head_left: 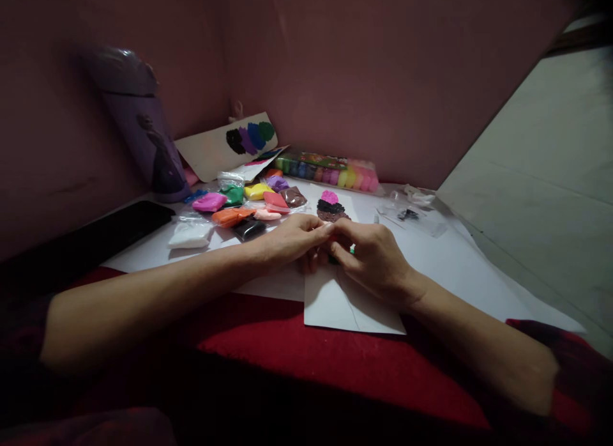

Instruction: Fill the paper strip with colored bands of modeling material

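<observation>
My left hand [294, 241] and my right hand [376, 257] meet above a white paper strip [354, 305], fingers pinched together. Whatever sits between the fingertips is mostly hidden; only a speck of red shows there. Just beyond my fingers, pink, black and brown patches of modelling clay [330, 206] lie in a row on the strip. A bit of green [352, 249] peeks out by my right fingers. Left of the hands are several small bags of coloured clay [230, 216], with a white bag [190, 232] nearest my left forearm.
A long pack of coloured clay [330, 171] lies along the wall. Behind the bags leans a card with dark patches [230, 146]. A purple container [143, 133] and black phone-like slab [138, 222] stand left. Torn clear plastic [412, 216] lies right, on white paper over red cloth [268, 344].
</observation>
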A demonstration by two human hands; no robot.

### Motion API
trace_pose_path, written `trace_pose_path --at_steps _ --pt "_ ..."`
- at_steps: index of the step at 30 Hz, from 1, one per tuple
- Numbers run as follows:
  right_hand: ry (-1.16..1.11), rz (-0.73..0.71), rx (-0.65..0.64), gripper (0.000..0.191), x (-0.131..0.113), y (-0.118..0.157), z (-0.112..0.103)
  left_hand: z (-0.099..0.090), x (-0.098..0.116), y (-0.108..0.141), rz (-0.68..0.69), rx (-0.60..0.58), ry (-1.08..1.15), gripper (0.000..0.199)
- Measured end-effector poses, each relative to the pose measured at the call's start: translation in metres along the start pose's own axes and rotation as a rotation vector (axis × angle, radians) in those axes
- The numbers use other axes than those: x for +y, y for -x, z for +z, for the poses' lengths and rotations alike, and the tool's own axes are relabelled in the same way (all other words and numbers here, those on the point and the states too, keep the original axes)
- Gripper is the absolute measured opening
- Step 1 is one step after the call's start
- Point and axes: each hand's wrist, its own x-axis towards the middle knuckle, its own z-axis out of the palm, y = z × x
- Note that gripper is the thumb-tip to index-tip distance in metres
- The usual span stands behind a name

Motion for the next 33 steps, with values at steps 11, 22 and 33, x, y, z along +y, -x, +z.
trace_pose_path --at_steps 11,22,33 --pt "0.007 0.008 -0.003 0.007 0.0001 0.0002 0.0001 -0.0010 -0.0008 0.0002 0.020 -0.020 0.000 0.041" --pt "0.003 -0.006 -0.003 0.008 0.0016 0.0005 0.0005 0.0004 0.0005 -0.0002 -0.009 -0.005 0.032 0.034" --pt "-0.011 -0.013 0.002 0.006 0.0037 0.0008 0.0031 0.0006 0.0006 0.0005 0.001 -0.003 0.026 0.032"
